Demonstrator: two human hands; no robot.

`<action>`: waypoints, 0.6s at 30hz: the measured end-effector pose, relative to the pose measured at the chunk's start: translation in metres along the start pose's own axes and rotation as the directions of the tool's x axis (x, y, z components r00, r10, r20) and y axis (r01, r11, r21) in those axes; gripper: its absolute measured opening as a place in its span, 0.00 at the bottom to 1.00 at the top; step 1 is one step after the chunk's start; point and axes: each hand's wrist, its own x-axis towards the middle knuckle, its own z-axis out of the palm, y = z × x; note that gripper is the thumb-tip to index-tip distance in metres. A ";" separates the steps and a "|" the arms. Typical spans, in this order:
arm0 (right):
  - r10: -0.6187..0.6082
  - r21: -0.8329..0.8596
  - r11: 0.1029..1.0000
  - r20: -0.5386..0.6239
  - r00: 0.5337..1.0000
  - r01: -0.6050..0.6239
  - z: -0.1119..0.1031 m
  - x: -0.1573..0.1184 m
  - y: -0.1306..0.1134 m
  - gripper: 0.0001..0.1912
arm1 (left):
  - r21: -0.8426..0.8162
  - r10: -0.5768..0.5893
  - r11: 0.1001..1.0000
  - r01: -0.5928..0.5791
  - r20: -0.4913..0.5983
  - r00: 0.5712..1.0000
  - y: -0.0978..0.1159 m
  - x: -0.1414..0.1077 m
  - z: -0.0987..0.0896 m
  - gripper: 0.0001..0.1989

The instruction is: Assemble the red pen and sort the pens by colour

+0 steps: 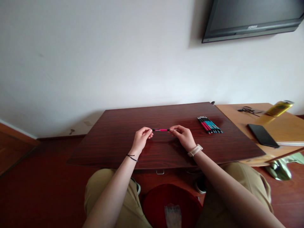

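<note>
L hand (141, 138) & R hand (185, 136) pinch pink/blk pen (163, 130) at opp. ends (pen row (210, 125) on tbl (133, 118), R side).

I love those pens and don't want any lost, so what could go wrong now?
The pen might slip, since the left grip and right grip seem to pinch only its ends.
The other pens lie loose, side by side, on the table, to the right of the right grip. A careless sweep that way could scatter them.
</note>
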 end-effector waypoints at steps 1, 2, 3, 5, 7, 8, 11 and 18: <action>0.005 0.001 1.000 -0.001 1.000 -0.005 0.000 0.000 0.000 0.24 | -0.004 0.001 1.000 -0.001 -0.001 1.000 0.000 0.000 0.000 0.16; 0.009 0.002 1.000 -0.001 1.000 -0.009 0.000 0.000 0.000 0.24 | -0.019 -0.005 1.000 0.005 -0.006 1.000 0.000 0.000 0.000 0.16; 0.012 0.010 1.000 0.000 1.000 -0.012 0.000 0.000 0.000 0.24 | -0.055 -0.024 0.998 0.023 -0.010 1.000 0.001 0.000 0.000 0.16; 0.020 0.048 0.999 0.006 1.000 -0.020 0.000 0.000 0.000 0.23 | -0.198 -0.106 0.974 0.107 0.019 0.994 0.002 0.000 -0.001 0.16; 0.029 0.113 0.993 0.025 0.999 -0.031 -0.001 0.000 -0.001 0.21 | -0.377 -0.198 0.898 0.226 0.112 0.974 0.004 -0.001 -0.004 0.16; 0.034 0.147 0.988 0.040 0.999 -0.040 -0.001 0.000 -0.001 0.20 | -0.444 -0.228 0.851 0.281 0.171 0.959 0.004 -0.001 -0.005 0.16; 0.046 0.212 0.975 0.085 0.995 -0.063 -0.004 0.000 -0.003 0.20 | -0.503 -0.252 0.776 0.381 0.307 0.918 0.006 -0.002 -0.010 0.17; 0.058 0.238 0.967 0.128 0.990 -0.088 0.000 -0.002 -0.006 0.19 | -0.548 -0.241 0.767 0.333 0.236 0.941 0.006 -0.002 -0.011 0.15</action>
